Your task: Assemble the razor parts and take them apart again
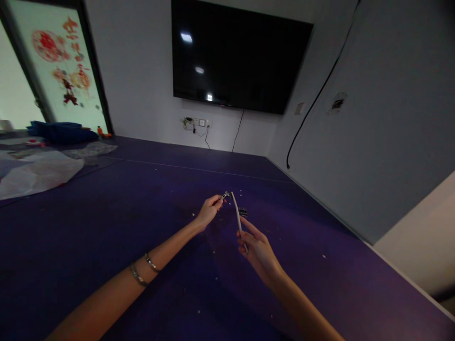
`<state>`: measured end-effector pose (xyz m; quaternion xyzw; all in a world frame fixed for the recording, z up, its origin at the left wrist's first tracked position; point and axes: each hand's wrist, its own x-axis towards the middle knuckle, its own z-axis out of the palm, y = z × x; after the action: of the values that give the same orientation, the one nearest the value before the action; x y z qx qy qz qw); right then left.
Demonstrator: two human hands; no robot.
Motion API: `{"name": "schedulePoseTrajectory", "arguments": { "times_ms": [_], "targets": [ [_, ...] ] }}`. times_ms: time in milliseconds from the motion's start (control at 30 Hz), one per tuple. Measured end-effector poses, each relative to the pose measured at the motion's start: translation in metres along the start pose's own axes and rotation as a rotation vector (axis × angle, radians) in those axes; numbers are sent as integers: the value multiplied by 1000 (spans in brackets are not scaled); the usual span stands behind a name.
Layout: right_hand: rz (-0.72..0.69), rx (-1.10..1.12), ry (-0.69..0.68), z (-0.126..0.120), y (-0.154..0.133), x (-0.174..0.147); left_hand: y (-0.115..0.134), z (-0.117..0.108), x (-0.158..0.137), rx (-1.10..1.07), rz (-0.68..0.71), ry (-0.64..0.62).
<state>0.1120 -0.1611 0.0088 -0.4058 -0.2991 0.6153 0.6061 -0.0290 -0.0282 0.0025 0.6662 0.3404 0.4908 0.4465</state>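
My left hand point(209, 210) is closed around a small silver metal tool point(224, 195), which looks like a little wrench with its jaw end pointing away from me. In my right hand point(256, 246) is a slim, pale-handled brush point(237, 215) like a toothbrush, held upright at a slant. Its dark bristle end is right beside the tool's head; whether they touch I cannot tell. Just behind the brush, a small black item with lighter marks point(242, 212) lies on the purple surface point(159, 213); its kind is unclear.
Small white scraps dot the surface around my hands. Clear plastic sheeting point(42, 173) and a dark blue cloth bundle point(62, 131) lie at the far left. A large television point(241, 54) hangs on the wall ahead, and a black cable point(320, 90) dangles down the right wall.
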Motion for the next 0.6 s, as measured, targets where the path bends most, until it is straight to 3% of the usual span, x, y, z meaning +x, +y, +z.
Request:
{"name": "schedulePoseTrajectory", "arguments": {
  "times_ms": [367, 600],
  "targets": [
    [-23, 85, 21, 9, 8, 2, -4, 9, -4, -61, -9, 13],
    [-33, 90, 48, 17, 20, -6, 1, 11, -7, -117, -27, 92]
  ]
}}
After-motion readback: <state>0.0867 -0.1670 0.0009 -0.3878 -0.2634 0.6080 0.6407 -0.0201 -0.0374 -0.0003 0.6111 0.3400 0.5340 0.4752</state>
